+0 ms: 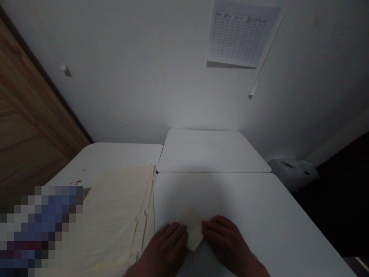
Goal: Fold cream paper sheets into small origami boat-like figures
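A small cream square piece point(193, 230), of paper or thin cloth, lies turned like a diamond near the front of the white table. My left hand point(170, 242) holds its left corner, with the fingers bent and pressed together. At the opposite corner, my right hand point(225, 238) is closed on the edge, thumb and fingertips together. Both thumbs are mostly hidden, and dim light blurs any folds in the piece. Just left of my left hand, a stack of large cream sheets point(118, 211) lies with its right edges uneven.
The white tabletop point(259, 207) meets a raised or separate white panel point(213, 150) at the wall. A printed chart point(236, 34) hangs above. A white plastic bag point(294, 171) sits beyond the right edge, wooden boards point(25, 88) stand at left, and a pixelated patch covers the lower left.
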The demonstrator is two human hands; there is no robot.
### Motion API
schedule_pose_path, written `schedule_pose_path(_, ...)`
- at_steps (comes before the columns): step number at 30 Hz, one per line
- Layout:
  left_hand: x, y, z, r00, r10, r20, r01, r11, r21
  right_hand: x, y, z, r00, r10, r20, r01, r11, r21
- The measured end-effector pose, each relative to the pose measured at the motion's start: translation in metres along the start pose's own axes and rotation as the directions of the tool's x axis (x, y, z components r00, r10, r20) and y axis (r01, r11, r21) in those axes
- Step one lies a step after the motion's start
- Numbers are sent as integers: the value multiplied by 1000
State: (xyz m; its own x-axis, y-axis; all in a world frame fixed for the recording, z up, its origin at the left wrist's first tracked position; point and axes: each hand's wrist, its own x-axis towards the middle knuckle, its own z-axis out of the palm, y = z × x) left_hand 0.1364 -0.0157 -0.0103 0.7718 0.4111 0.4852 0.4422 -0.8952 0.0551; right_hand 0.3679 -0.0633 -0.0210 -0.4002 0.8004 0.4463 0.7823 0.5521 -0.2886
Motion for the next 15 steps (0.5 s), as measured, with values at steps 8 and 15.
schedule_pose_path(8, -25, -8, 7, 1000, -13, 3, 12, 991, 137, -4, 0, -3, 999, -27, -24, 27, 1000, -7)
schedule_pose_path(15, -28, -6, 7, 994, -111, -13, 110, 993, -49, -12, 1, -2, 1000, 1, 9, -1, 998, 64)
